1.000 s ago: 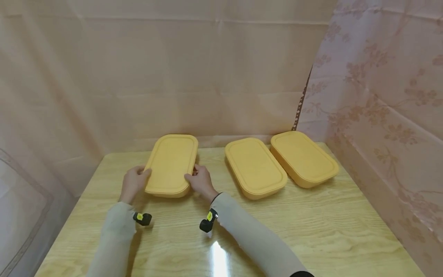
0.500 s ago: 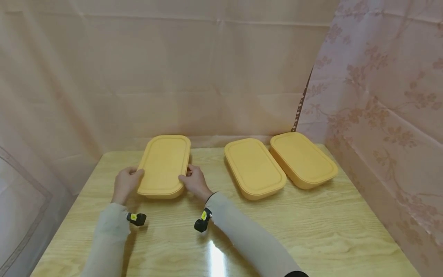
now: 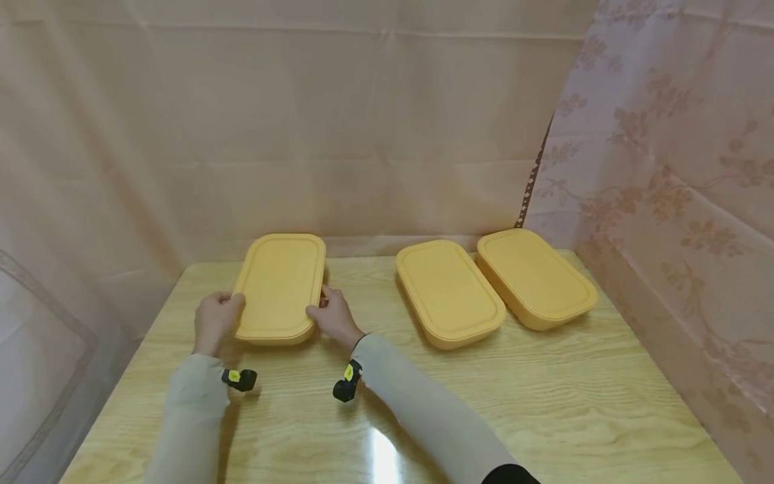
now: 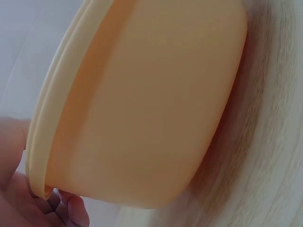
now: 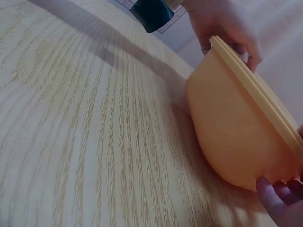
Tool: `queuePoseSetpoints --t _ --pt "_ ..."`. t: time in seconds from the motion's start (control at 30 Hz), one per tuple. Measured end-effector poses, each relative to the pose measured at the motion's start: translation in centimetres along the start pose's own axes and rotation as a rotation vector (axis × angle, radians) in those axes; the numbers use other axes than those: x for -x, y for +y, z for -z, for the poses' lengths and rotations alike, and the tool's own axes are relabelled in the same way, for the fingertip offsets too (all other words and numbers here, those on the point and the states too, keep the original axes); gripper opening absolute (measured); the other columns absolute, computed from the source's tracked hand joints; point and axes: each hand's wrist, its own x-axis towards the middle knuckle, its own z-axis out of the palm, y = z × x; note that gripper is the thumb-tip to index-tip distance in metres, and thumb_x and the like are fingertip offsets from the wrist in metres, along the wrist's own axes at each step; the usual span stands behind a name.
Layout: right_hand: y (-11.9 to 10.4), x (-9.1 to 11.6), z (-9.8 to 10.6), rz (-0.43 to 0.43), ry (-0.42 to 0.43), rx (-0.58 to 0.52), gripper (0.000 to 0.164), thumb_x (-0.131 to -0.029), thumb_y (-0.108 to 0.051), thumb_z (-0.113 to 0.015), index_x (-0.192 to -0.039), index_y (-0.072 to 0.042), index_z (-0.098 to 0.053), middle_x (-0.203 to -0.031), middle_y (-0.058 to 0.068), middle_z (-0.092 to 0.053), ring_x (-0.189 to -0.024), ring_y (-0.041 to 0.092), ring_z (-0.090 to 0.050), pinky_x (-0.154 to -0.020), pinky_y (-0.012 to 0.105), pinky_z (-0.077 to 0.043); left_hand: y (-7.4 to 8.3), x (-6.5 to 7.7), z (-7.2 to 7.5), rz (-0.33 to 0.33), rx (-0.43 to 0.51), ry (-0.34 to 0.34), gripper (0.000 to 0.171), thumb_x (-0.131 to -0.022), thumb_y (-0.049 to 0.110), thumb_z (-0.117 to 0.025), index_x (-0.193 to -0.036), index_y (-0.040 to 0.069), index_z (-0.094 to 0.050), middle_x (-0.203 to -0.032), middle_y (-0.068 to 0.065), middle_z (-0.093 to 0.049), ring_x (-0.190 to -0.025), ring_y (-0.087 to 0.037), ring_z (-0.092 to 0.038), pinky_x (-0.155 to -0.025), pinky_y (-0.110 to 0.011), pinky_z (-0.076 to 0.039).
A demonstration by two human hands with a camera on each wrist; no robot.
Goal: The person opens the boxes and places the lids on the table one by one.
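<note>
At the left end of the table sits a yellow lidded storage box (image 3: 281, 286), its lid on, turned nearly straight to the person. My left hand (image 3: 214, 323) grips its near left edge, thumb over the lid rim and fingers beneath, as the left wrist view shows beside the box wall (image 4: 147, 104). On the opposite side my right hand (image 3: 336, 319) holds the box, thumb on the lid edge and fingers against the side. The right wrist view shows the box's near end (image 5: 232, 118) close over the wood.
Two more yellow lidded boxes stand on the right: one slanted box (image 3: 450, 292) and another box (image 3: 537, 279) close beside it near the back corner. A pale curtain (image 3: 363, 134) hangs behind the wooden table (image 3: 290, 430), and a floral curtain (image 3: 683, 202) flanks its right.
Both hands have moved the box a short way left over the table, mostly during the first half second. The two boxes on the right keep their places.
</note>
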Motion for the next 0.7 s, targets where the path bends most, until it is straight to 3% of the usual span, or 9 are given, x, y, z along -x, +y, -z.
queuePoseSetpoints --t 0.2,0.43,0.7 --pt "0.3 -0.2 -0.3 -0.003 -0.007 0.001 0.044 -0.087 -0.001 -0.057 -0.131 0.003 -0.056 -0.111 0.014 -0.053 -0.08 0.006 -0.056 -0.067 0.013 -0.048 -0.4 -0.1 -0.2 0.02 0.011 0.01 0.053 -0.093 0.032 -0.046 -0.125 -0.008 -0.056 -0.119 -0.028 -0.06 -0.102 -0.036 -0.056 -0.077 -0.034 -0.044" --pt "0.4 -0.7 -0.3 0.016 -0.023 -0.041 0.047 -0.088 0.001 -0.057 -0.134 0.003 -0.054 -0.105 0.019 -0.065 -0.073 0.005 -0.055 -0.06 0.013 -0.046 -0.8 -0.6 -0.4 0.035 0.041 0.006 0.053 -0.094 0.033 -0.046 -0.126 -0.008 -0.056 -0.121 -0.028 -0.059 -0.103 -0.035 -0.056 -0.077 -0.034 -0.044" --pt "1.3 -1.5 -0.4 -0.014 0.004 -0.037 0.053 -0.088 -0.006 -0.061 -0.139 0.002 -0.051 -0.11 0.015 -0.063 -0.081 0.006 -0.055 -0.067 0.013 -0.048 -0.9 -0.9 -0.4 0.033 0.061 -0.041 0.057 -0.098 0.033 -0.044 -0.132 -0.012 -0.049 -0.129 -0.033 -0.053 -0.112 -0.04 -0.053 -0.096 -0.049 -0.045"
